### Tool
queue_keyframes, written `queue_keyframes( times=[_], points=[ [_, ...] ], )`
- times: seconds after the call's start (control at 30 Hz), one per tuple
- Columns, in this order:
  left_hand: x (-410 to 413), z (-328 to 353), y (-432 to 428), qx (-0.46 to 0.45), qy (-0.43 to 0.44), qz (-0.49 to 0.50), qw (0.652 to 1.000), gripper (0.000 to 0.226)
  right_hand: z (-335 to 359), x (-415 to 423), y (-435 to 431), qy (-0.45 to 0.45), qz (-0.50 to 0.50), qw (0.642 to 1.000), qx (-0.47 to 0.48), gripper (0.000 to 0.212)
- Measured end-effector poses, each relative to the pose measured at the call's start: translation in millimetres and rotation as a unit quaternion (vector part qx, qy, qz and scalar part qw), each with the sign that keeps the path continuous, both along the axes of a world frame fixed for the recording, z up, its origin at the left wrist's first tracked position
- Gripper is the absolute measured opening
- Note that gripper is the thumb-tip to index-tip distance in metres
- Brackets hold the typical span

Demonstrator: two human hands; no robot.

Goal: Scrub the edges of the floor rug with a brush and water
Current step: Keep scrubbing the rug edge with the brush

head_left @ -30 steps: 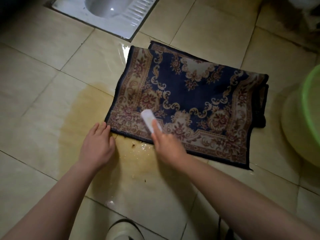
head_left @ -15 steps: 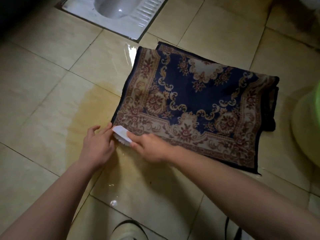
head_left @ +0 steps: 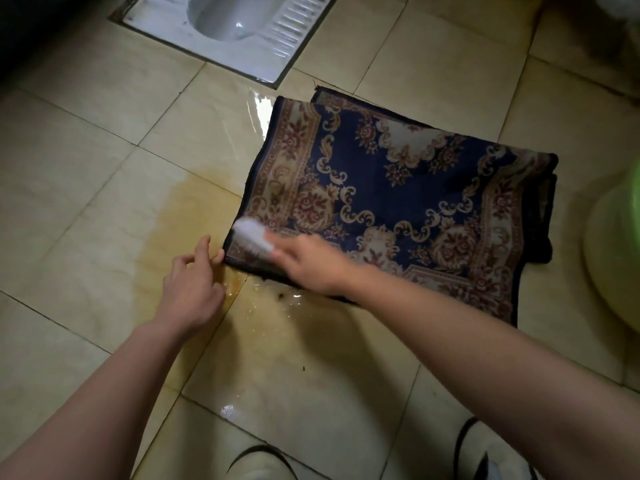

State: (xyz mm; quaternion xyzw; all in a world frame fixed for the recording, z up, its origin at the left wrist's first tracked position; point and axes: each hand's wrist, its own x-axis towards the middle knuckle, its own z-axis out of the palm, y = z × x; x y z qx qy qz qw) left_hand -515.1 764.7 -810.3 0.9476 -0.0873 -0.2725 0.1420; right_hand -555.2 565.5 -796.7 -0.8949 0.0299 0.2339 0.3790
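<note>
Floor rug (head_left: 398,188) lies folded double on the tiled floor (head_left: 86,168), its near-left corner at the rim of a brown puddle (head_left: 187,216). The right hand (head_left: 311,265) is wrapped round a white brush (head_left: 251,235), which is blurred and pressed bristles-down on the border at that corner. The left hand (head_left: 192,292) holds nothing. Its fingers (head_left: 217,255) are loosely spread, one tip touching or just beside the corner. I cannot tell whether it presses down.

The likeliest trouble is the corner giving way: with so light a hold, a hard stroke could drag or curl the edge, or shift the upper fold over the lower. The brush works very near the left fingertips, so a stroke running off the edge could rake them. The dirty water right at the edge could be pushed back into the pile instead of away. The wet tiles look slippery near the shoe (head_left: 259,465).
</note>
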Motion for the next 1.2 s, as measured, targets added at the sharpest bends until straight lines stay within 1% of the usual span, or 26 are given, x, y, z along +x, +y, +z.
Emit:
queue_keyframes(
  times=[0.03, 0.07, 0.1, 0.13, 0.17, 0.23, 0.3, 0.33, 0.4, 0.43, 0.47, 0.53, 0.57, 0.67, 0.7, 0.73, 0.77, 0.87, 0.93, 0.97, 1.0, 1.03, 1.1, 1.13, 1.17, 1.2],
  points=[
    [-0.3, 0.4, -0.8, 0.000, 0.001, -0.002, 1.000, 0.081, -1.3, 4.9, -11.9, -0.015, -0.076, 0.997, -0.028, 0.046],
    [-1.9, 2.3, -2.9, 0.002, 0.000, 0.002, 1.000, 0.083, -3.2, 2.5, -17.7, -0.018, -0.120, 0.989, -0.080, 0.048],
    [-2.6, 3.0, -4.3, 0.005, -0.001, 0.006, 1.000, 0.083, -6.7, -5.5, -17.1, -0.014, -0.117, 0.984, -0.134, 0.051],
    [-2.5, 4.9, -6.0, 0.011, -0.002, 0.004, 1.000, 0.084, -10.8, -17.5, -9.9, 0.001, -0.071, 0.985, -0.159, 0.053],
    [-1.9, 5.8, -6.4, 0.018, -0.001, -0.001, 1.000, 0.084, -12.3, -30.8, 2.2, 0.022, -0.003, 0.989, -0.147, 0.053],
    [0.4, 5.6, -5.5, 0.030, -0.004, -0.018, 0.999, 0.083, -7.2, -50.5, 18.5, 0.060, 0.086, 0.993, -0.054, 0.050],
    [-3.2, 5.1, -5.2, 0.021, 0.004, -0.011, 1.000, 0.081, -0.9, -58.5, 14.0, 0.061, 0.091, 0.994, 0.002, 0.047],
    [-7.8, 5.5, -7.5, 0.007, 0.006, 0.008, 1.000, 0.079, 0.2, -62.8, 5.1, 0.054, 0.060, 0.997, 0.014, 0.046],
    [-20.0, 4.3, -12.0, -0.017, -0.018, 0.026, 0.999, 0.073, -2.6, -76.5, -19.2, 0.033, -0.053, 0.998, 0.021, 0.047],
    [-27.1, 2.3, -15.8, -0.021, -0.040, 0.008, 0.999, 0.070, -5.6, -86.6, -33.5, 0.016, -0.118, 0.993, 0.015, 0.048],
    [-34.6, -0.9, -21.3, -0.017, -0.059, -0.033, 0.998, 0.068, -7.5, -99.4, -47.2, -0.003, -0.177, 0.984, 0.004, 0.048],
    [-46.6, -7.7, -37.1, -0.008, -0.069, -0.131, 0.989, 0.065, -11.7, -122.9, -80.7, -0.043, -0.275, 0.960, -0.035, 0.048],
    [-50.6, -9.6, -45.7, -0.009, -0.061, -0.162, 0.985, 0.064, -12.0, -130.6, -98.2, -0.059, -0.318, 0.944, -0.060, 0.049],
    [-59.1, -10.5, -69.0, 0.003, -0.024, -0.189, 0.982, 0.060, -12.3, -148.9, -132.1, -0.072, -0.425, 0.891, -0.146, 0.050],
    [-60.8, -9.6, -74.0, 0.014, -0.014, -0.191, 0.981, 0.059, -14.3, -153.8, -129.4, -0.054, -0.431, 0.882, -0.184, 0.052],
    [-61.2, -9.2, -75.7, 0.028, -0.008, -0.196, 0.980, 0.059, -19.3, -158.0, -116.5, -0.025, -0.406, 0.886, -0.222, 0.053],
    [-60.9, -8.7, -77.3, 0.043, -0.005, -0.205, 0.978, 0.059, -26.7, -163.0, -98.6, 0.006, -0.360, 0.902, -0.239, 0.055],
    [-58.7, -6.8, -76.8, 0.073, 0.004, -0.227, 0.971, 0.061, -32.7, -174.0, -50.6, 0.074, -0.196, 0.964, -0.165, 0.057],
    [-58.4, -5.3, -76.7, 0.080, 0.009, -0.235, 0.969, 0.062, -21.0, -174.6, -68.3, 0.061, -0.154, 0.980, -0.110, 0.054],
    [-57.9, -4.9, -77.2, 0.081, 0.008, -0.237, 0.968, 0.062, -14.3, -172.9, -86.3, 0.051, -0.148, 0.983, -0.100, 0.052],
    [-57.1, -4.5, -75.8, 0.085, 0.008, -0.238, 0.967, 0.063, -8.9, -170.2, -104.6, 0.042, -0.154, 0.981, -0.114, 0.051],
    [-57.7, -4.3, -76.7, 0.087, 0.009, -0.239, 0.967, 0.064, -3.2, -168.6, -124.5, 0.033, -0.189, 0.970, -0.148, 0.051],
    [-58.3, -4.2, -78.8, 0.092, 0.012, -0.238, 0.967, 0.065, -4.0, -169.0, -136.8, 0.030, -0.303, 0.927, -0.217, 0.053],
    [-58.2, -3.9, -79.9, 0.096, 0.012, -0.237, 0.967, 0.066, -7.7, -170.0, -126.4, 0.035, -0.335, 0.912, -0.234, 0.054],
    [-57.4, -3.6, -82.2, 0.098, 0.010, -0.236, 0.967, 0.066, -12.3, -171.1, -108.6, 0.044, -0.326, 0.915, -0.234, 0.055],
    [-56.0, -3.2, -83.9, 0.100, 0.009, -0.237, 0.966, 0.066, -17.8, -174.3, -86.1, 0.059, -0.279, 0.934, -0.213, 0.056]
  ],
)
